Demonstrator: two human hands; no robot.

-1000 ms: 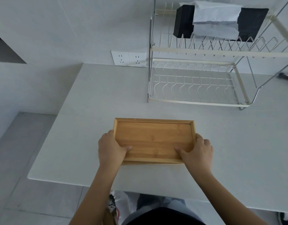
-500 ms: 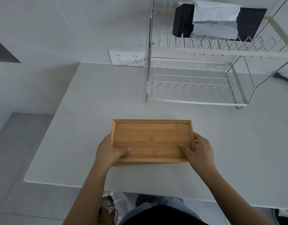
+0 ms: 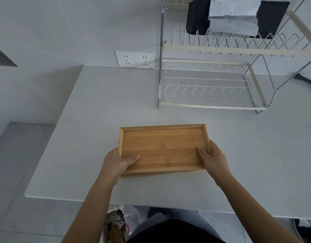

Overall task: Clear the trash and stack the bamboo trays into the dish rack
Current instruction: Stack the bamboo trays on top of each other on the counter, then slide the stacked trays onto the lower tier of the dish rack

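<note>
Your left hand (image 3: pixel 118 163) and right hand (image 3: pixel 213 157) each clasp an end of the bamboo tray (image 3: pixel 162 149), thumbs inside, above the white counter (image 3: pixel 98 120). One tray top shows, though the near edge hints at a stack. One two-tier dish rack (image 3: pixel 209 88) stands beyond it, well apart.

Wall sockets (image 3: pixel 134 59), white counter (image 3: pixel 102 109)

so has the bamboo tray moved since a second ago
Yes. The bamboo tray, held by both hands, has edged away from the person, towards the dish rack; the gap between them is smaller.
</note>
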